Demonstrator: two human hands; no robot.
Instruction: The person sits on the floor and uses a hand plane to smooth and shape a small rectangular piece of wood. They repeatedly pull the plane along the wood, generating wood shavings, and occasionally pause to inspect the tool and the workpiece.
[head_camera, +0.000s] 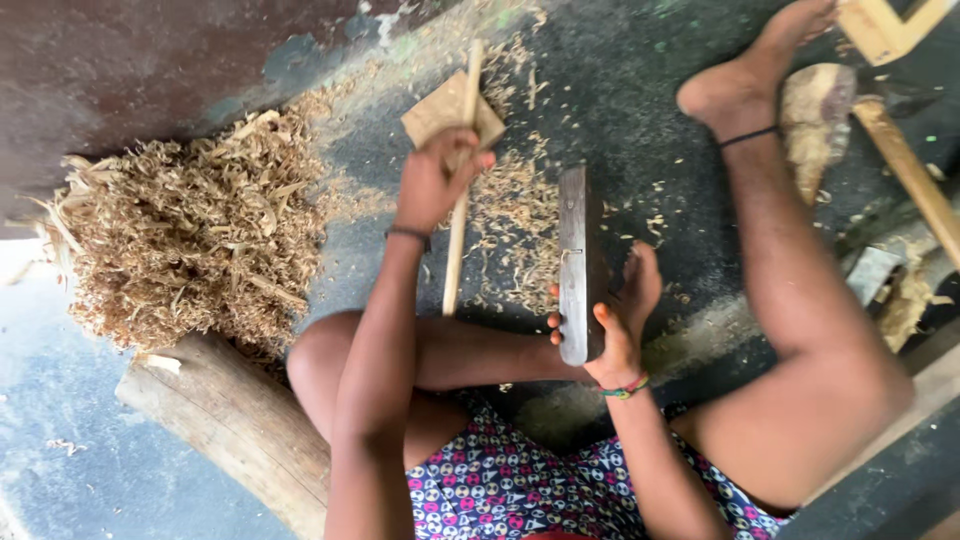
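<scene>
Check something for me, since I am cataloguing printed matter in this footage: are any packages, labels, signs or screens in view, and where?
None are in view. Only woodworking things show: a pale wooden stick in the left hand, a dark wooden plank steadied by the right hand, and a pile of tan wood shavings on the floor.

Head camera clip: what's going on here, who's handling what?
A person sits on the floor with legs spread. The left hand grips a light wooden stick together with a flat square of wood, raised above the floor. The right hand steadies a dark wooden block stood on edge, close to one foot. Wood shavings lie scattered between the hands, a large heap of shavings sits to the left, and a log lies beside the person's leg.
</scene>
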